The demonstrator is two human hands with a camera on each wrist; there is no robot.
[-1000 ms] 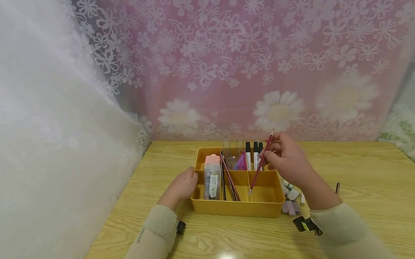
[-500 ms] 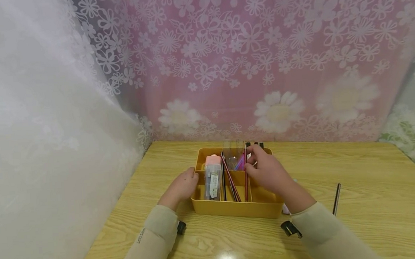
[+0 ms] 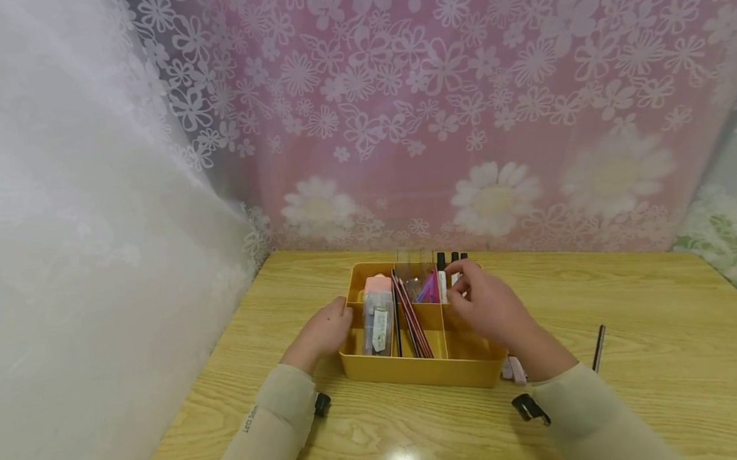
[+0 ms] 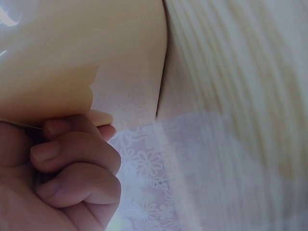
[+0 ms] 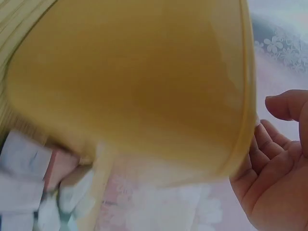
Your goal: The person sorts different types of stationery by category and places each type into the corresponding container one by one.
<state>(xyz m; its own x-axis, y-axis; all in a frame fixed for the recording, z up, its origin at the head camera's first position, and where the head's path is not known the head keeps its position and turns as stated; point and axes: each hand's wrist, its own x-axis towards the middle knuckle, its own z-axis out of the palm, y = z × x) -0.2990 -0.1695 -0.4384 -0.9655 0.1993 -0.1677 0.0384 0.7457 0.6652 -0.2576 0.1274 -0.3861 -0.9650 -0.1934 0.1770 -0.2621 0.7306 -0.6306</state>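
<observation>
A yellow divided organizer box (image 3: 423, 374) stands on the table. At its left edge my left hand (image 3: 321, 329) grips the rim; the left wrist view shows its fingers (image 4: 79, 151) curled against the box wall. Over the right compartments, my right hand (image 3: 492, 307) holds nothing, and its thumb and fingers stand apart in the right wrist view. Several pencils (image 3: 415, 319) lean together in the front middle compartment. Left of them is a clear case with a pink lid (image 3: 378, 284). Behind are markers with black caps (image 3: 441, 262), a purple set square (image 3: 432, 288) and a clear ruler (image 3: 414, 257).
Several erasers (image 3: 514, 370) lie on the table at the box's right side, partly behind my right forearm; more of this pile (image 5: 21, 192) shows in the right wrist view. Farther right lies a dark pencil (image 3: 598, 348). A flowered curtain (image 3: 463, 109) hangs behind the table.
My right hand brought a red pencil left into the middle compartment, let go of it and drew back to the right. The pencil now leans beside the others. My left hand stayed on the rim.
</observation>
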